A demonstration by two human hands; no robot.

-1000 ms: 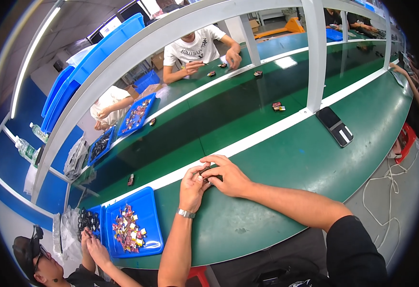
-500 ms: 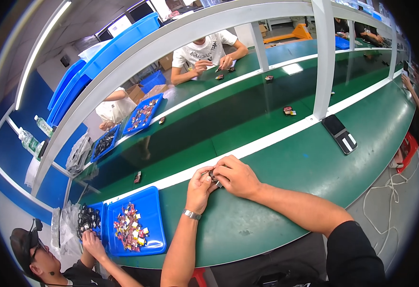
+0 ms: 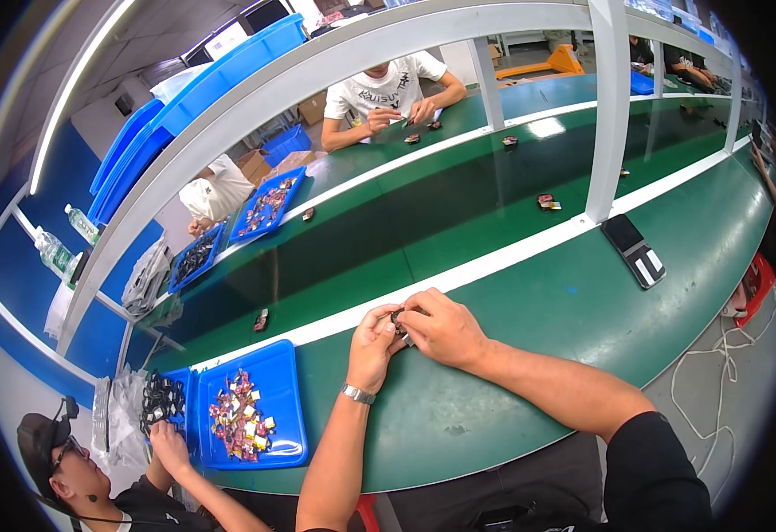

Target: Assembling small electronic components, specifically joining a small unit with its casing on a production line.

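Note:
Both of my hands meet over the near green worktop, close to its white rail. My left hand, with a metal watch on the wrist, pinches a small dark part between thumb and fingers. From the right, my right hand closes its fingertips on the same part. The fingers cover most of it, so its kind cannot be made out. To the left of my forearm, a blue tray holds many small red, yellow and white pieces.
A co-worker's hand is at a blue tray of black parts on the left. A dark phone-like device lies on the right worktop. Beyond the white rail, a dark green belt carries scattered small pieces. A grey post rises ahead.
The view has shifted slightly. Small pieces on the belt sit a little farther right. My hands stay together on the small part, with only slight finger movement.

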